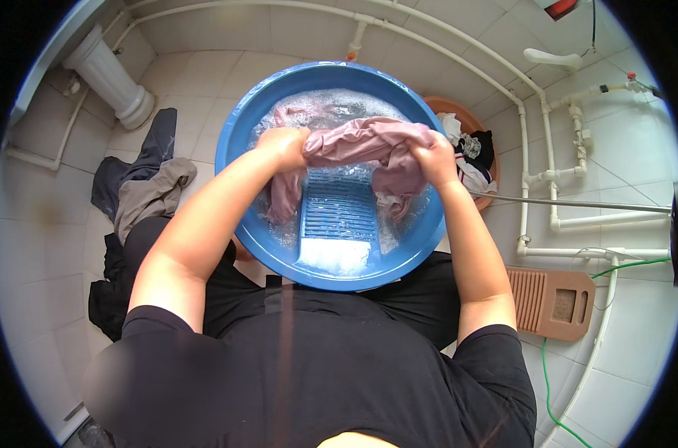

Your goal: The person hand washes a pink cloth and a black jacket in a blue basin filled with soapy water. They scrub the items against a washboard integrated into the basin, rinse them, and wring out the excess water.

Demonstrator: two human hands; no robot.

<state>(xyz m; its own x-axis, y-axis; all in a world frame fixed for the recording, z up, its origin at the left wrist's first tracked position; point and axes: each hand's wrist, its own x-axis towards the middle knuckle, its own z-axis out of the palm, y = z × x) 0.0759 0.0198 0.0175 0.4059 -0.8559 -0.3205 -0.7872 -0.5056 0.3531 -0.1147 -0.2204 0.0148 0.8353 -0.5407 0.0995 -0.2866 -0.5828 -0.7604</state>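
Observation:
A wet pink garment (369, 142) is stretched between my two hands over a blue washtub (234, 216). My left hand (283, 147) is closed round one bunched part of it, my right hand (434, 158) round another at the right. Loose ends of the cloth hang down on both sides toward the soapy water (339, 102). Between those ends, the ribbed slope of a blue washboard (339, 213) shows inside the tub, with its smooth pale lower part nearest me. The garment's exact kind cannot be made out.
Behind the tub on the right, an orange basin (436, 107) holds dark and white clothes. Grey clothes (148, 194) lie on the floor at left. A brown washboard (551, 302) rests at right beside a green hose (549, 388). White pipes (525, 149) line the wall.

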